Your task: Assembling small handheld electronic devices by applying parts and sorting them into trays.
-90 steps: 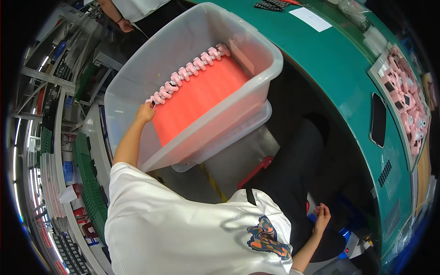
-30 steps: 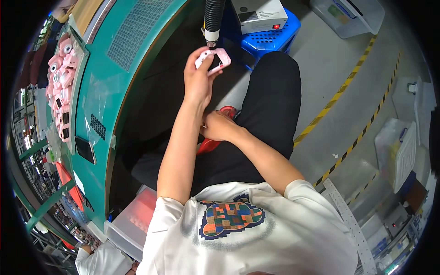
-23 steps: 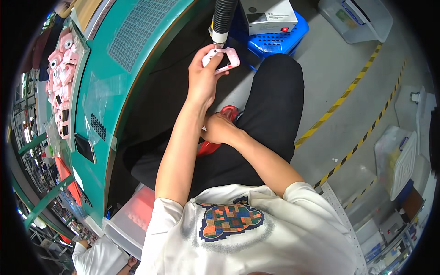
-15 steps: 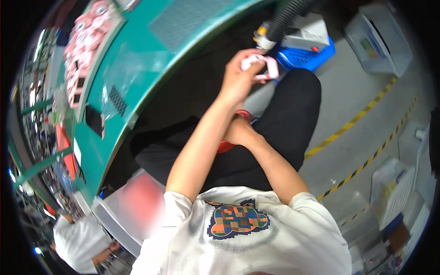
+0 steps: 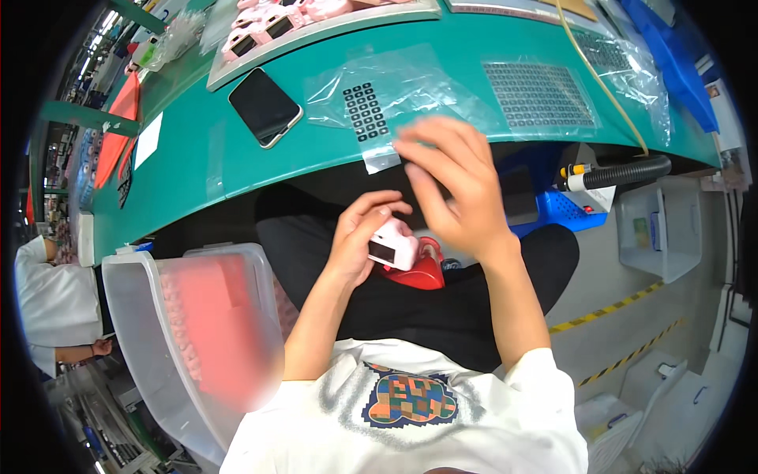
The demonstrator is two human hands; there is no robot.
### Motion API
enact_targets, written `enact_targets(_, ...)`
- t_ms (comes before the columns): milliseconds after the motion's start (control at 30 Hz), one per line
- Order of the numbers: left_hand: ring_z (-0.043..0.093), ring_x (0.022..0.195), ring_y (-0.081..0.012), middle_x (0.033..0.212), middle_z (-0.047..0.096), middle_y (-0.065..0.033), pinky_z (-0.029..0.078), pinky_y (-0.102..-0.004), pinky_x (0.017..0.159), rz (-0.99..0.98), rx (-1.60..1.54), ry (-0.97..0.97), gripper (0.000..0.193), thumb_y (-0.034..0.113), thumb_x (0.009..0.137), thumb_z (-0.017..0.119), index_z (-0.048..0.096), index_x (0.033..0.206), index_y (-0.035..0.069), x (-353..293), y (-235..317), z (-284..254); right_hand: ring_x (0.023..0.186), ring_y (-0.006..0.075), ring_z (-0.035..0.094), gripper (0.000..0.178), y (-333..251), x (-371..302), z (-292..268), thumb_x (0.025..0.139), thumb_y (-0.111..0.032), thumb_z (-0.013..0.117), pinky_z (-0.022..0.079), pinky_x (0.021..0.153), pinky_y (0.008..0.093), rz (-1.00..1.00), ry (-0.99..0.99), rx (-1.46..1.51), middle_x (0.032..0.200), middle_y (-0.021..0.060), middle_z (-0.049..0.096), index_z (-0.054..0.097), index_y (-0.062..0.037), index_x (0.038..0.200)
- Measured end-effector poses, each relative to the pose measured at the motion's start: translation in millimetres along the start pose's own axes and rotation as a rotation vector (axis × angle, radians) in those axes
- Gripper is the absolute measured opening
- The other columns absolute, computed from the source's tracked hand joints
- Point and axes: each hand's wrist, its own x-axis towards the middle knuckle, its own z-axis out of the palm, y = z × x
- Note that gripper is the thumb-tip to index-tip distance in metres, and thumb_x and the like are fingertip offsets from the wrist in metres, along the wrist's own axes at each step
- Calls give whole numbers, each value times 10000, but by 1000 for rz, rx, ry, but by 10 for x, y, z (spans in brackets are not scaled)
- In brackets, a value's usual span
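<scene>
In my left hand (image 5: 357,237) is a pink toy-like casing (image 5: 403,243) with a dark rectangular window, held above my lap. The fingers close around its left side and cover part of it. Beneath and beside it, a red object (image 5: 426,272) with a loop-like part rests on my lap; its kind is unclear. My right hand (image 5: 462,186) is raised by the table's front edge, fingers and thumb apart, with nothing visible in it. Its fingertips are nearest to a clear sheet of small black square stickers (image 5: 365,112), whose pale corner hangs over the edge.
On the green table (image 5: 316,158) lie a phone (image 5: 265,107), a larger sticker sheet (image 5: 539,95) and a tray (image 5: 332,30) of pink casings. A clear bin (image 5: 142,316) with red contents stands at left. At right are a black hose (image 5: 630,172) and a blue basket (image 5: 564,212).
The view has swung toward the table. My left hand has brought the pink casing from near the hose back over my lap. My right hand has left the red object and risen toward the sticker sheet.
</scene>
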Motion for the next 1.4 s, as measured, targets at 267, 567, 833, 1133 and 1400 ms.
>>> enact_targets(267, 673, 859, -167, 1103, 688, -136, 543, -256, 731, 141, -32, 32, 301, 156, 1029, 519, 595, 1270, -9, 58, 304, -24, 1264, 244, 548, 296, 56, 261, 248, 812, -75, 689, 337, 1086, 436, -25, -266, -322, 1230, 35, 680, 738, -62, 1104)
enact_targets(567, 656, 886, -130, 1071, 689, -100, 522, -238, 738, 170, -117, 54, 245, 160, 1026, 540, 628, 1192, 3, 92, 316, 109, 1167, 228, 580, 256, 9, 105, 206, 790, -63, 713, 358, 1041, 414, -30, -280, -197, 1146, 37, 696, 766, -85, 1039)
enact_targets(833, 652, 871, -125, 1037, 688, -95, 522, -237, 721, 43, -247, 104, 228, 171, 1022, 550, 628, 1168, 14, -28, 472, 238, 828, 193, 620, 219, 33, 112, 145, 745, -6, 741, 451, 799, 325, -56, -204, -34, 922, 39, 704, 759, -42, 960)
enact_targets(1133, 683, 889, -173, 1051, 701, -118, 566, -285, 707, 10, -287, 90, 247, 218, 1001, 591, 633, 1153, 26, 121, 513, 317, 690, 192, 615, 160, 124, 313, 3, 784, 12, 719, 459, 613, 288, 56, -296, 112, 841, 69, 703, 740, 10, 942)
enact_targets(1400, 704, 836, -193, 1042, 709, -121, 602, -318, 638, -79, -281, 133, 282, 242, 992, 615, 626, 1180, 31, 262, 659, 482, 690, 197, 620, 108, 251, 519, -158, 825, 10, 687, 469, 621, 285, 109, -366, 178, 831, 84, 710, 738, 21, 919)
